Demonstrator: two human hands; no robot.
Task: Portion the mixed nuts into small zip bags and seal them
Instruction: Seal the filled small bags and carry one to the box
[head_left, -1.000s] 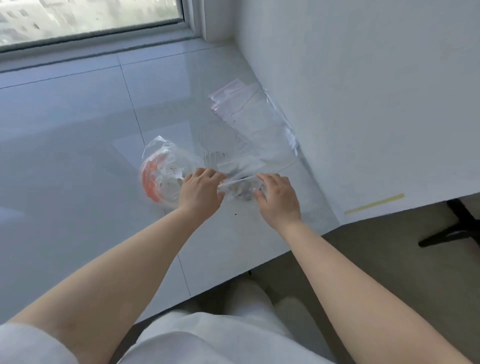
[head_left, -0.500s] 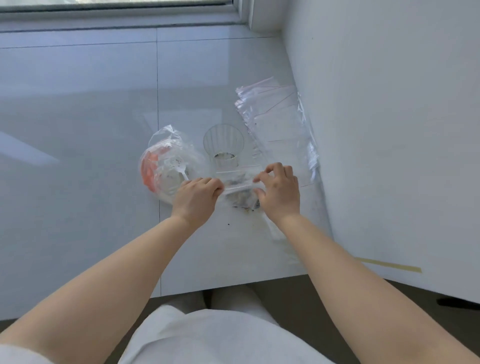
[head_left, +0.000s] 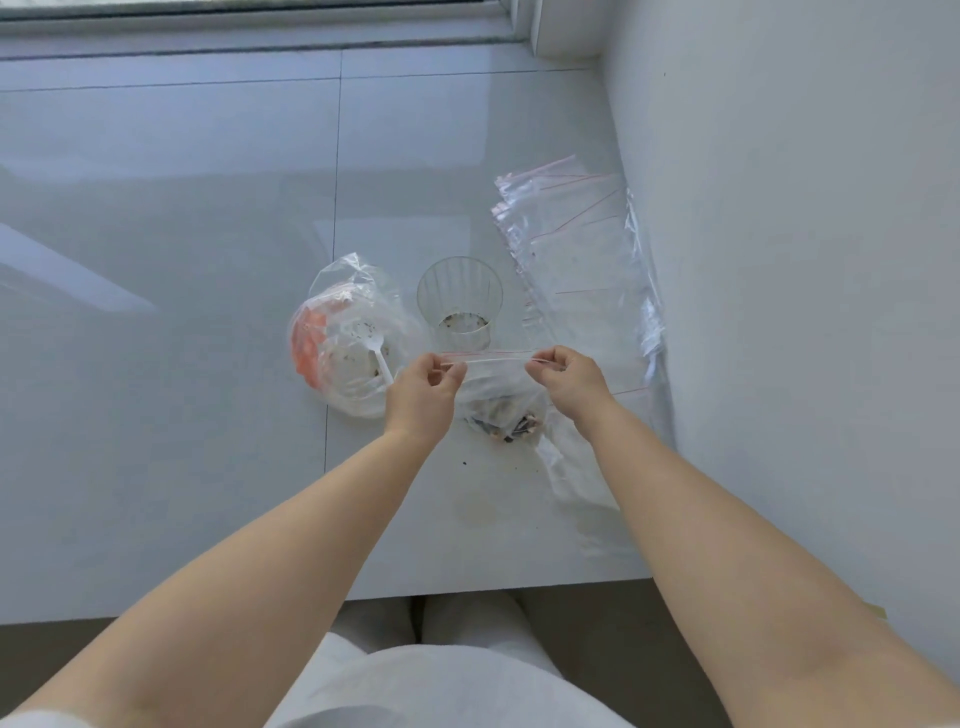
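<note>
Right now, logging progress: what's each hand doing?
Left hand: pinching the zip bag top, left end.
Right hand: pinching its right end.

hands (head_left: 498, 384) pinching zip bag (head_left: 498, 395), cup (head_left: 460, 304) behind

Both bare forearms reach forward from 6 o'clock and converge toward 12 o'clock. The left hand (head_left: 422, 396) has its fingers curled, thumb and forefinger pinching the left end of a small clear plastic zip bag (head_left: 498, 395). The right hand (head_left: 570, 378), at 3 o'clock of the left, pinches the bag's other end, wrists level.
</note>
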